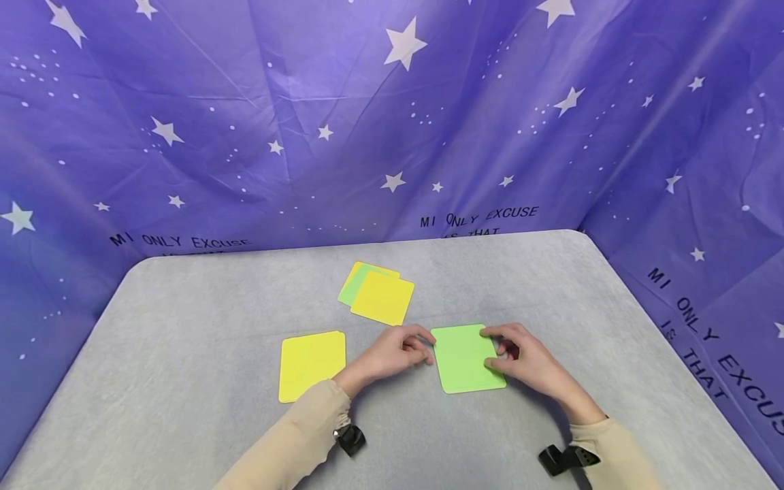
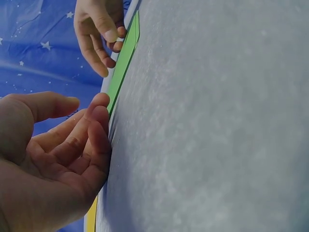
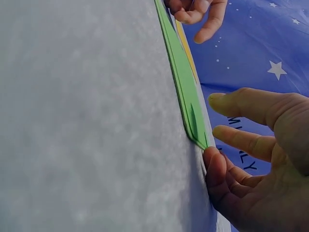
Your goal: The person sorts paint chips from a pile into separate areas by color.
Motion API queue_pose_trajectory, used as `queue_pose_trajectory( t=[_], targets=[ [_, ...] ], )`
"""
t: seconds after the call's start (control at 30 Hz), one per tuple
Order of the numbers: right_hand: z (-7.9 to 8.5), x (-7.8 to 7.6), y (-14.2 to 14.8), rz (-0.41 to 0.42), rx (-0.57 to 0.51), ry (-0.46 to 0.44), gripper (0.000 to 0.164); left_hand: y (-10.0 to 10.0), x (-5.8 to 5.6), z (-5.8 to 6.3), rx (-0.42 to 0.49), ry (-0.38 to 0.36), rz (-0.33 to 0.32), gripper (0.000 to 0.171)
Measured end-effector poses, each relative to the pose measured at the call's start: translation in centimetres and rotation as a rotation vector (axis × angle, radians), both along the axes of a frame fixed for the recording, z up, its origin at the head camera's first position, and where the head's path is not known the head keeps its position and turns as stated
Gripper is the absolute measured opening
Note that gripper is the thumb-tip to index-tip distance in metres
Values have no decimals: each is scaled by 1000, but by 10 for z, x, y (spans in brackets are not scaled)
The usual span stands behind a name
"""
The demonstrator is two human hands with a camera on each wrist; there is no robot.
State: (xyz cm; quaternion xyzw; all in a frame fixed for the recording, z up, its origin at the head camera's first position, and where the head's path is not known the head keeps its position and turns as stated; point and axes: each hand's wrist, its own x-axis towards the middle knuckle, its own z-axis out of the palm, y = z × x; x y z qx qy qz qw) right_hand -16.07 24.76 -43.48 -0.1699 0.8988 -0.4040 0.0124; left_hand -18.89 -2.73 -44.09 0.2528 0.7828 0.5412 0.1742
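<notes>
A thin stack of green square cards [image 1: 465,361] lies on the grey tabletop between my two hands; layered edges show in the right wrist view. At its left side is my left hand [image 1: 395,352], fingers loosely bent, fingertips at the stack's edge. My right hand [image 1: 528,357] is at the opposite side, with some fingertips over the right edge. In the right wrist view, the thumb and a finger of the right hand [image 3: 263,159] stand apart from the cards, while curled lower fingers touch near the corner. Neither hand visibly pinches a card.
Left of my left forearm sits a stack of yellow square cards [image 1: 311,364], partly covered by the wrist. Farther back, a loose overlapping pile has a yellow card [image 1: 382,298] on top, with green [image 1: 350,289] and yellow beneath. A purple star-patterned curtain [image 1: 343,136] hangs behind the table.
</notes>
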Motion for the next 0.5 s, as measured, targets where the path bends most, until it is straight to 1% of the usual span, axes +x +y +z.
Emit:
queue_pose_trajectory(
  t=[0.13,0.4,0.5],
  targets=[
    [2,-3,-5,-3,-18,-6,40,-3,-1,2,25,-31,10,25],
    [4,-11,-15,-19,-15,-32,42,-11,-3,4,58,-59,16,26],
    [5,-14,-20,-14,-25,-29,42,-15,-5,4,63,-69,27,27]
  ],
)
